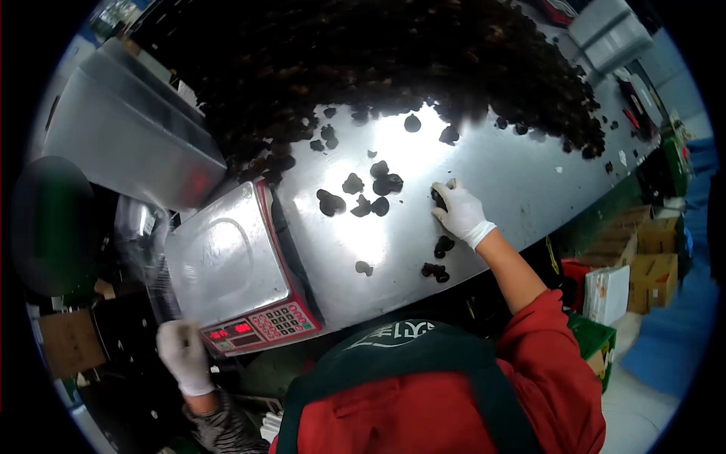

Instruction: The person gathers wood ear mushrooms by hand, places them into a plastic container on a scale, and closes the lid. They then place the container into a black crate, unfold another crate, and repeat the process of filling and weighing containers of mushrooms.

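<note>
Fingers (440, 188) of right hand (461, 214) pinch dark piece (438, 200), centre-right!
Likely light, brittle: take its rim. Left hand (184, 352), lower left: can't tell.

Low on the right, cardboard boxes (653, 283) beside a white stack (606, 295), near a green crate (591, 332) and a blurred blue expanse (667, 340); at upper right, pale plastic bins (609, 36); at lower left, a brown carton (71, 344).

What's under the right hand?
The right hand has a dark piece between thumb and finger, metal table visible around. Whatever lies under the palm is covered.
</note>
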Demonstrator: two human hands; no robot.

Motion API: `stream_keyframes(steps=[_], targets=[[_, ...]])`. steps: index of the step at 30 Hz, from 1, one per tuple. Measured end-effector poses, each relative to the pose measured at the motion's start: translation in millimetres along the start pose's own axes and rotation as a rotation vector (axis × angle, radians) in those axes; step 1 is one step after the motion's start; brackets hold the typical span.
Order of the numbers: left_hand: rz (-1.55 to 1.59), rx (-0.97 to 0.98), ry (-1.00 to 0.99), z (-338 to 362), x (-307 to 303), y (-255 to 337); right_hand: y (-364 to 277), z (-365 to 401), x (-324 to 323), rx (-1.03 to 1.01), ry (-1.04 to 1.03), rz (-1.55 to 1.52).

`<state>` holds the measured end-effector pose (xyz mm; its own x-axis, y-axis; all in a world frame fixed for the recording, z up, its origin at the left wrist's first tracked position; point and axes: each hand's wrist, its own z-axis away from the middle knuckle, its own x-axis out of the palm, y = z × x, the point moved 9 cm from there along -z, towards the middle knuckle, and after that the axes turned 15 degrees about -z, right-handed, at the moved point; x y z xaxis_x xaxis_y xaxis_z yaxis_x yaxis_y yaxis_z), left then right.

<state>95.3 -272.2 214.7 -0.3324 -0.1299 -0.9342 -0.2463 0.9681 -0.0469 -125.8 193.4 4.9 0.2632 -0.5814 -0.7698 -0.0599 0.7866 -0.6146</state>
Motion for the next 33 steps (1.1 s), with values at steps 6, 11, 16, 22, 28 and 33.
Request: stream_keyframes(steps=[6,11,16,22,28,33], targets=[[-0.068,-0.014,-0.034,35,18,71,-8,-31,2,-0.253,-0.028,-0.238],[0.445,0.224,-0.204,-17,64,222,-80,-77,21,-0.436,-0.207,-0.17],[0.235,0.134,-0.403,-73,224,273,-101,-86,51,-0.46,-0.393,0.172],[0.316,0.316,-0.37,-82,243,315,-78,-98,54,-0.455,-0.419,-0.117],[0.394,0.068,-0.141,-77,249,254,-46,-66,-22,-0.383,-0.312,-0.437],[0.457,-0.055,-0.113,-33,220,224,-14,37,-26,-0.38,-0.373,-0.436]])
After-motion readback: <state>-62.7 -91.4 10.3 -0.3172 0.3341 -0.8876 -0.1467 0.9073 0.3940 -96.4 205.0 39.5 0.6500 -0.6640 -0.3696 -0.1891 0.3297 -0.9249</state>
